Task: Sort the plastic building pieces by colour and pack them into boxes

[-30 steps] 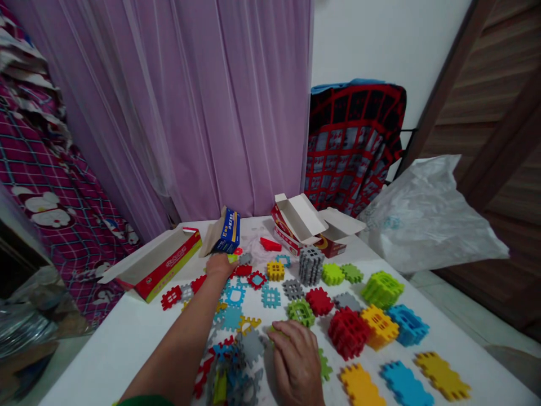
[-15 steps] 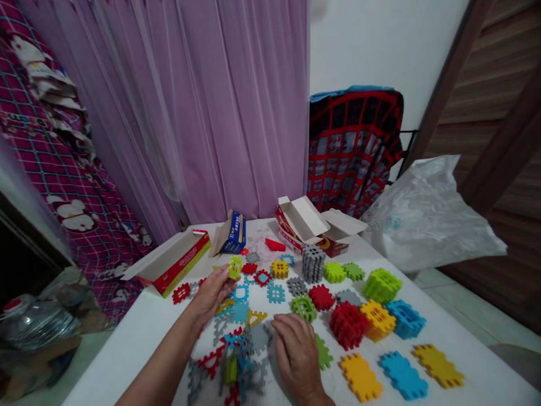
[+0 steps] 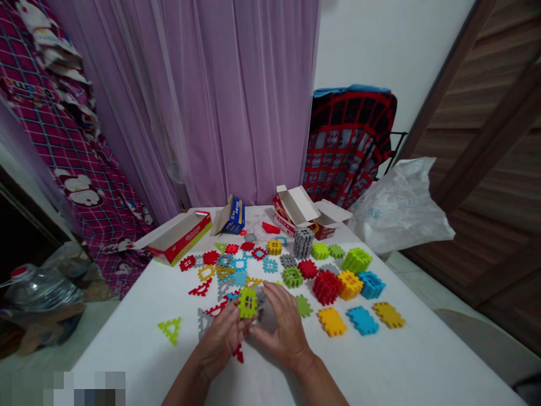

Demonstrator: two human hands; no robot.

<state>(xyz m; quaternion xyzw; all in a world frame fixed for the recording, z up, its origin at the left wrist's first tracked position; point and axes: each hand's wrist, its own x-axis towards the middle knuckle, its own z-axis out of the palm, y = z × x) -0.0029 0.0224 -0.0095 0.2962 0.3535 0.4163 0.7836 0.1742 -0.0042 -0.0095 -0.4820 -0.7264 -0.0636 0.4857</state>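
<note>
My left hand [image 3: 220,339] grips a lime-green window-shaped building tile [image 3: 248,303] with notched edges, holding it up above the near middle of the table. Beside it, my right hand [image 3: 285,329] is open, its thumb and fingers spread close to the tile's right side. Under and behind both hands lies a loose spread of toothed tiles, among them a grey tile [image 3: 204,322], a red triangle [image 3: 200,288] and a blue window tile [image 3: 270,265]. Part of this spread is hidden by my hands. A lime triangle [image 3: 170,329] lies by itself on the left.
Sorted stacks stand on the right of the white table [image 3: 139,352]: red [image 3: 327,287], yellow [image 3: 350,285], blue [image 3: 372,285], lime [image 3: 357,260] and grey [image 3: 303,243]. Open cardboard boxes, including a red one [image 3: 186,239] and a blue one [image 3: 235,216], line the far side. A plastic bag [image 3: 397,208] bulges at the right edge.
My left hand has brought the lime-green tile from the far part of the spread back toward me. My right hand has lifted and opened beside it. The camera view has shifted.
</note>
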